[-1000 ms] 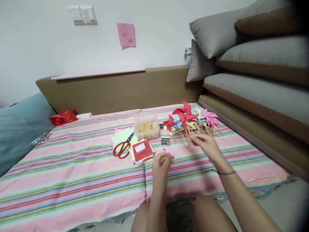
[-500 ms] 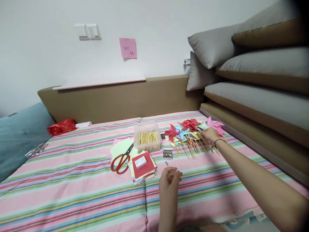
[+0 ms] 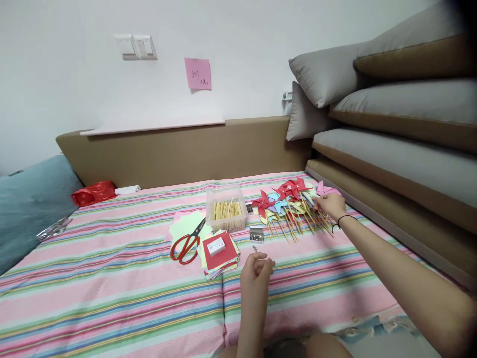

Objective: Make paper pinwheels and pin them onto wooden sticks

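Pinwheels [image 3: 293, 189] nr R hand [image 3: 331, 205].

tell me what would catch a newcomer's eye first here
A pile of paper pinwheels stands out right of centre, some bright red, with the right hand at its right side. Red-handled scissors lie left of the clear box of sticks, and grey and brown cushions are stacked high at the right edge.

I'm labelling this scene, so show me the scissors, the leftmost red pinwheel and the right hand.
Scissors [image 3: 194, 235]: head view, near the pivot.
Leftmost red pinwheel [image 3: 263, 202]: head view, middle of its paper vanes.
Right hand [image 3: 333, 204]: head view, back of the hand.
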The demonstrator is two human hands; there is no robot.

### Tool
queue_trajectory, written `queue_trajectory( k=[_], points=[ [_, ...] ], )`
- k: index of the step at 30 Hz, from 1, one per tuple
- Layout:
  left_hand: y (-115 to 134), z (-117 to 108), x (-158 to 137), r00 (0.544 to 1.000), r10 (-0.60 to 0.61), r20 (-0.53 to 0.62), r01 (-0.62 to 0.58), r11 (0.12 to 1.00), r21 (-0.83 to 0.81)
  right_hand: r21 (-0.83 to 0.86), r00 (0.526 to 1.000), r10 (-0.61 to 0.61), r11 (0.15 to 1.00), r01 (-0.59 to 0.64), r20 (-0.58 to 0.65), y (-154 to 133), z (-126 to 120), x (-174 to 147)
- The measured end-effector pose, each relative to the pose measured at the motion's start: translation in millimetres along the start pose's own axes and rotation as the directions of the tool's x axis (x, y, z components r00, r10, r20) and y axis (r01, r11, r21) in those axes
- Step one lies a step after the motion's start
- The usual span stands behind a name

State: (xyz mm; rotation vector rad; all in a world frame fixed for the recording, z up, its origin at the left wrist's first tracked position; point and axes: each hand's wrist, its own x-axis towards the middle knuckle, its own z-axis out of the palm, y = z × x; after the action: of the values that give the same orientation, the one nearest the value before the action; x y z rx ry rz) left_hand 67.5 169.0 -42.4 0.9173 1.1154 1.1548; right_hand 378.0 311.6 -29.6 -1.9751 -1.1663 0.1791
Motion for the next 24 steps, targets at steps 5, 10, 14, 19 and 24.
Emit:
queue_trajectory(
  k=[5, 10, 14, 19, 24],
  points=[
    [-6.9, -1.3, -4.9, 0.999, 0.030, 0.040, -0.035, 0.991, 0.129, 0.313, 0.984, -0.105, 0.948, 0.056, 0.141, -39.1, -5.1, -47.2],
    [-4.9, -6.7, -14.8, 0.998, 0.056, 0.008, -0.056, 0.940, 0.336, 0.568, 0.896, -0.303, 0.820, 0.072, 0.324, -87.2, 23.7, -135.4],
    [4.4, -28.7, -17.3, 0.988, 0.084, -0.127, 0.010, 0.797, 0.604, 0.615, 0.826, -0.347, 0.789, 0.001, 0.443, -108.0, 56.9, -193.5],
    [24.1, -70.6, 3.6, 0.946, 0.096, -0.310, 0.198, 0.584, 0.787, 0.579, 0.793, -0.311, 0.813, -0.064, 0.525, -113.8, 99.1, -219.1],
    [35.0, -94.3, 39.9, 0.920, 0.160, -0.358, 0.246, 0.474, 0.845, 0.529, 0.778, -0.308, 0.848, -0.036, 0.547, -110.9, 128.3, -224.8]
  ],
)
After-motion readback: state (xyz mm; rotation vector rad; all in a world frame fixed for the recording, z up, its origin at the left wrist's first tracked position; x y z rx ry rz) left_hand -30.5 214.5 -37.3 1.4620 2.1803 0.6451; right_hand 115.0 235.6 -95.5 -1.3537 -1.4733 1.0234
